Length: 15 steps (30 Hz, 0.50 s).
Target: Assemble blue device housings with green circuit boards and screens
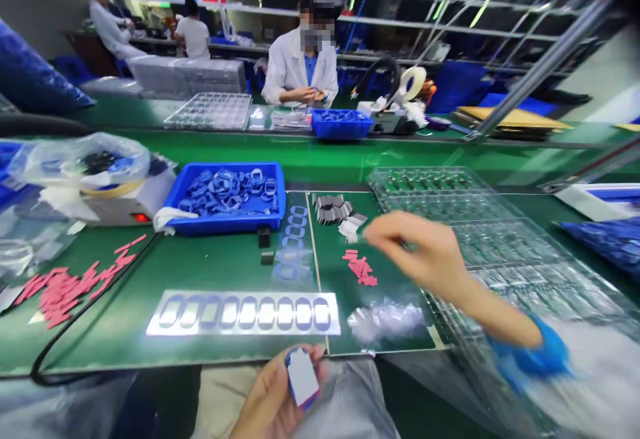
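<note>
My left hand (273,385), low in front of my lap, is closed around a small blue plastic case (303,377). A pale grey rectangular panel covers its upper face, and a bit of pink shows at its lower edge. My right hand (417,245) is over the right part of the table, thumb and fingertips pinched together; blur hides what they hold, if anything. Just left of those fingertips lie small white pieces (351,227) beside rows of grey-black strips (333,209). Below are pink strips (361,269) in a small heap.
A blue bin (225,225) holds blue plastic frames. A sheet (245,331) of oval pieces lies near the front edge. Clear trays (480,225) cover the right side; more pink strips (65,292) lie left, near a black cable (95,302). A co-worker (303,65) sits opposite.
</note>
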{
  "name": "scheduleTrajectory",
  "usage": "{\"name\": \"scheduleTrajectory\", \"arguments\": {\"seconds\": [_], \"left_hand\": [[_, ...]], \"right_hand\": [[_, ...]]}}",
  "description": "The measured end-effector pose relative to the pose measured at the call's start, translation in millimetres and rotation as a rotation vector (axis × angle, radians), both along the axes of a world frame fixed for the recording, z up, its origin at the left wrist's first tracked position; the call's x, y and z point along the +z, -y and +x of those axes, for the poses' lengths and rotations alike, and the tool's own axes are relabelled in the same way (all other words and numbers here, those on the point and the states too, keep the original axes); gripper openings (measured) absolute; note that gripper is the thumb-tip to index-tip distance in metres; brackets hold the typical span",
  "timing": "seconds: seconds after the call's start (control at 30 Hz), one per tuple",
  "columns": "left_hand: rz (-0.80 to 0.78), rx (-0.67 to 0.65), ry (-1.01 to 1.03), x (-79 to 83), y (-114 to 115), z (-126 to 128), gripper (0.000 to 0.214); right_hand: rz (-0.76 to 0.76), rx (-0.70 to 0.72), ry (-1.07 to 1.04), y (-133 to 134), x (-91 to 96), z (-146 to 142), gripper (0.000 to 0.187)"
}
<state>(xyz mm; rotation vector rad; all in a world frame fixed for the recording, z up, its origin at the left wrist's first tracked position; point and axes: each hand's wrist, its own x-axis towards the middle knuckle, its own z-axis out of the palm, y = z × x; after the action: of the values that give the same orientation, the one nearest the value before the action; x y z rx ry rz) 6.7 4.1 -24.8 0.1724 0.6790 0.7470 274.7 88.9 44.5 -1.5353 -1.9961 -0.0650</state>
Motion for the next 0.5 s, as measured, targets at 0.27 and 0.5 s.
{"name": "scheduleTrajectory", "arguments": {"seconds": [0.27, 0.5], "left_hand": [[0.031, 0.075, 0.061, 12.0, 4.0, 1.6, 0.029], [0.069, 0.069, 0.023, 4.1, 12.3, -5.4, 0.032]], "right_hand": [[0.082, 0.482, 0.219, 111.9, -27.6, -65.6, 0.033], [0.168, 0.31, 0.082, 109.2, -45.5, -84.8, 0.06]]}}
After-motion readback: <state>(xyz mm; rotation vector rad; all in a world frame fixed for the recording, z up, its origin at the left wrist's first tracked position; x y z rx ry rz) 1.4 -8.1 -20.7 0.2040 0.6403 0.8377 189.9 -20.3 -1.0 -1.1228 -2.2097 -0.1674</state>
